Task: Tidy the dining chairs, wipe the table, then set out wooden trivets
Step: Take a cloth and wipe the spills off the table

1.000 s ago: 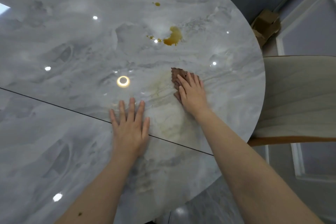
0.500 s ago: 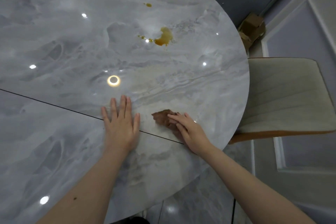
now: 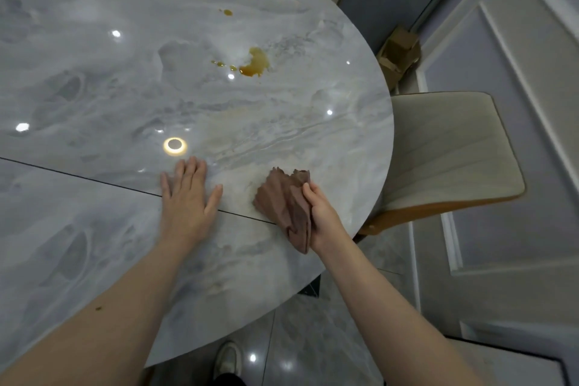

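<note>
I read this as the wiping step, with the brown cloth (image 3: 286, 202) bunched in my right hand (image 3: 322, 218) at lower centre-right of the frame, near the table's (image 3: 94, 229) curved right edge. The fingers of that hand are curled round the cloth's right side, thumb on top, and the loose folds spill leftward and upward from the grip, with a tail hanging toward the bottom of the frame. My left hand (image 3: 188, 197) lies flat on the marble just left of the cloth, fingers straight and close together with the thumb out, holding nothing; I take it as a brace. What the next stroke turns on, as I judge it, is the amber spill (image 3: 255, 66): it sits well apart from the cloth, up the frame and slightly left of the right hand, with small drops trailing off its left end and one more spot (image 3: 227, 12) higher up. The right hand is the nearer one and already has the cloth, so I would push away from me, up the frame. A pale smear (image 3: 238, 141) lies between cloth and spill, on that same line.
</note>
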A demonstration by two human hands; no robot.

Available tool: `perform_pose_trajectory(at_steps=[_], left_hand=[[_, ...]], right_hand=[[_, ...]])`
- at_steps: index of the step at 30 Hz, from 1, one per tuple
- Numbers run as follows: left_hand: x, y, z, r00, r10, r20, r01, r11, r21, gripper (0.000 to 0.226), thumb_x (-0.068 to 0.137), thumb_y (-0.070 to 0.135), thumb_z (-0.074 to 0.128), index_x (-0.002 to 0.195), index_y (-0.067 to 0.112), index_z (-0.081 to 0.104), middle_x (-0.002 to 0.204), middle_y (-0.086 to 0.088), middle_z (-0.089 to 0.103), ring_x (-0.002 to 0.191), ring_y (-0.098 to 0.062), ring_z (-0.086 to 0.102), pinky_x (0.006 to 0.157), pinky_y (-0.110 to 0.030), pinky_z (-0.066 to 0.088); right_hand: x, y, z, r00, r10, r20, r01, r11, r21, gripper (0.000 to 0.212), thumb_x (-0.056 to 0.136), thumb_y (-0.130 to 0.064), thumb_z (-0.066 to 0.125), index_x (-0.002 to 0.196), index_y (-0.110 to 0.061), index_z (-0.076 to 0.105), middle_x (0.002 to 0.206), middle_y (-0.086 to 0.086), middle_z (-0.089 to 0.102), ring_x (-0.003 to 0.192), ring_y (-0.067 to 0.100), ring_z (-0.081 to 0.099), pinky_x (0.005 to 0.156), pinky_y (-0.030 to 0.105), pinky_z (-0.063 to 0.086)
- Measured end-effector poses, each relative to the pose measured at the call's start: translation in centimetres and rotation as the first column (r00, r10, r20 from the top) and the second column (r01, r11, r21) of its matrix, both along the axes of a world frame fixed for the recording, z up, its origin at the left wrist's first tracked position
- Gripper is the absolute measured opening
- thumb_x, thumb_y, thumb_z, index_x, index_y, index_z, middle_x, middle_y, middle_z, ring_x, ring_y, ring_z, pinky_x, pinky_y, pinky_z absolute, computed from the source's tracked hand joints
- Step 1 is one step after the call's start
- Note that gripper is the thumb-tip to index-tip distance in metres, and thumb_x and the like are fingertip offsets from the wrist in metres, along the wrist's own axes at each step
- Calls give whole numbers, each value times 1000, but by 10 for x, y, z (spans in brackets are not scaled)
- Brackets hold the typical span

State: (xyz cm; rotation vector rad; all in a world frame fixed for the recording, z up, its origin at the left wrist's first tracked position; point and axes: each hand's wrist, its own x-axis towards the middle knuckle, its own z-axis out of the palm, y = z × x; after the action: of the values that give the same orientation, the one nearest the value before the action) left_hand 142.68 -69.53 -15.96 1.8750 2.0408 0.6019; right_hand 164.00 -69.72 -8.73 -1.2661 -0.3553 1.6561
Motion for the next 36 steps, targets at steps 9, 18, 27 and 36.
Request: perform_pose_trajectory(at_steps=[9, 18, 27, 36], left_hand=[[46, 1, 47, 864, -91, 496, 75, 996, 54, 15, 91, 23, 57, 88, 13, 68, 83, 1, 66, 75, -17, 60, 72, -31, 47], [84, -7, 99, 379, 457, 804, 157, 825, -543, 35, 87, 33, 66, 96, -1, 66, 86, -16, 70, 65, -21, 66, 58, -26, 57], [79, -17, 114, 382, 452, 806, 251, 788, -561, 8, 86, 6, 65, 79, 1, 67, 78, -18, 69, 61, -18, 68, 57, -24, 58], [78, -34, 131, 512, 194, 837, 191, 924, -332, 12, 88, 10, 64, 77, 8, 68, 70, -10, 63, 59, -17, 52, 53, -22, 42]], right_hand=[[0, -19, 3, 995, -28, 97, 20, 997, 79, 27, 100, -8, 42, 124, 0, 54, 117, 18, 63, 106, 27, 62, 97, 39, 49], [12, -53, 28, 801, 206, 563, -391, 892, 229, 21, 94, -2, 53, 106, -12, 67, 102, -1, 70, 96, 3, 65, 86, 19, 51], [16, -60, 38, 510, 154, 846, -573, 795, 200, 20, 87, -12, 65, 102, -22, 73, 103, -11, 71, 102, -1, 61, 89, 15, 44], [1, -51, 64, 708, 126, 694, -290, 949, 124, 28, 87, -40, 65, 82, -13, 71, 82, -1, 71, 79, 6, 64, 69, 17, 49]])
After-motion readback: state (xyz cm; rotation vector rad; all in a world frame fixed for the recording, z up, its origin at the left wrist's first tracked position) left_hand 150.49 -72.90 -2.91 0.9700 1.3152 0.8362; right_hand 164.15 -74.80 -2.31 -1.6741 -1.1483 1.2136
